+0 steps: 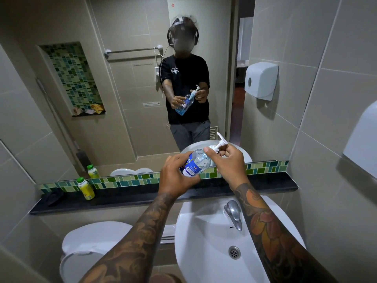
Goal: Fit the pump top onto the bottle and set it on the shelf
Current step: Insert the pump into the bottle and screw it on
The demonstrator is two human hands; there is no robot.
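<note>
Head view: a dark shelf (126,198) is seen running under the mirror (122,88), above the white sink (206,237). Over the shelf, at about 12 o'clock from the sink, the clear bottle (196,163) is held tilted, its long axis and neck pointing toward 2 o'clock. Its lower body is clasped by the left hand (177,176), which hides the base. The white pump top (219,145) sits at the neck, pinched by the right hand (228,162); the joint is covered by fingers.
</note>
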